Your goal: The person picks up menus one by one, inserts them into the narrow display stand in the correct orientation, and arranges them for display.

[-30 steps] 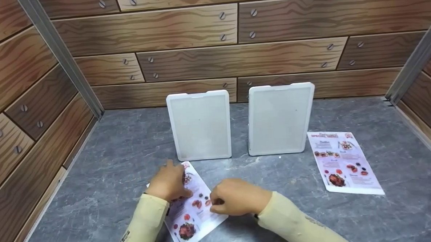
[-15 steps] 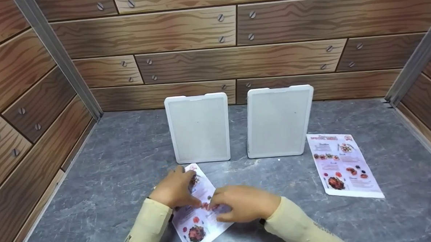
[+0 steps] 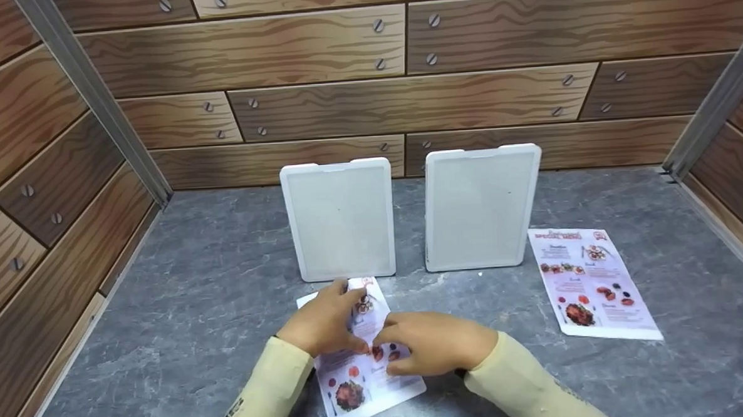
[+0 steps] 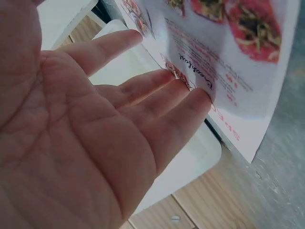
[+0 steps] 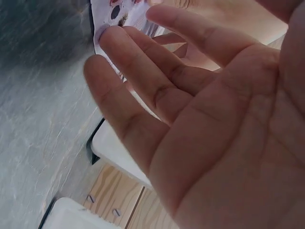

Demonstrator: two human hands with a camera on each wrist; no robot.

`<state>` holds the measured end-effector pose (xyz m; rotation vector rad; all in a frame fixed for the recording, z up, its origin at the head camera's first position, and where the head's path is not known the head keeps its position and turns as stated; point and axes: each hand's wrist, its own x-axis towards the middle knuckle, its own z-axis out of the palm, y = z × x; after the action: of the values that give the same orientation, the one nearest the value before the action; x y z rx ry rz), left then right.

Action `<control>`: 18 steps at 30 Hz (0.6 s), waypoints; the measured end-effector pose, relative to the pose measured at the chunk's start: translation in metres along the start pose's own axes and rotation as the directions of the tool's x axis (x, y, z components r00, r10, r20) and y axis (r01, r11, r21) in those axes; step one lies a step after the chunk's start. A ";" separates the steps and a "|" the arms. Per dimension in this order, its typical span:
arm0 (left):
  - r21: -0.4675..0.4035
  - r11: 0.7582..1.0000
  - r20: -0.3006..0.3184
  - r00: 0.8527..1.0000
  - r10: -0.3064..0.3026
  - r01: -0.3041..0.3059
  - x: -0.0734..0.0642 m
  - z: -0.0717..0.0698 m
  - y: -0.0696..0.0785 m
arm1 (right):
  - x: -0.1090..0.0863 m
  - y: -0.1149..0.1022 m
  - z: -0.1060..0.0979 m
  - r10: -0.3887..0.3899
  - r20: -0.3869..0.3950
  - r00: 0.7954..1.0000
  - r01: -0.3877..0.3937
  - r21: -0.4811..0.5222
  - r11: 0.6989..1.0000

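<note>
Left hand [image 3: 326,320] and right hand [image 3: 437,343], fingers spread, touch the near menu [image 3: 365,377]; left frame [image 3: 342,225] and right frame [image 3: 481,216] show plain panels; second menu [image 3: 591,283] lies untouched.

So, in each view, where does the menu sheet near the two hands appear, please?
Head: menu sheet at lower centre.
Left wrist: menu sheet at upper right.
Right wrist: menu sheet at the top, left of centre, partly hidden.
Shared landmark: the grey tabletop.
</note>
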<state>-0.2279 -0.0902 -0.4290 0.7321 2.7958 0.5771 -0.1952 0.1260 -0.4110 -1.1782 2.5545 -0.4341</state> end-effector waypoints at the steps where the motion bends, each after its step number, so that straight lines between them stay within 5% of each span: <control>1: 0.001 1.000 0.001 1.000 -0.004 0.004 0.001 0.000 0.000 | 0.000 0.001 0.000 0.003 0.001 1.000 -0.003 0.004 1.000; 18: 0.022 1.000 0.042 0.999 0.005 -0.005 0.017 -0.001 0.002 | -0.001 0.013 -0.003 0.005 -0.061 0.998 -0.006 -0.009 1.000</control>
<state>-0.2417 -0.0799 -0.4288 0.7471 2.7669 0.5257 -0.2047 0.1358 -0.4134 -1.1785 2.6128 -0.4644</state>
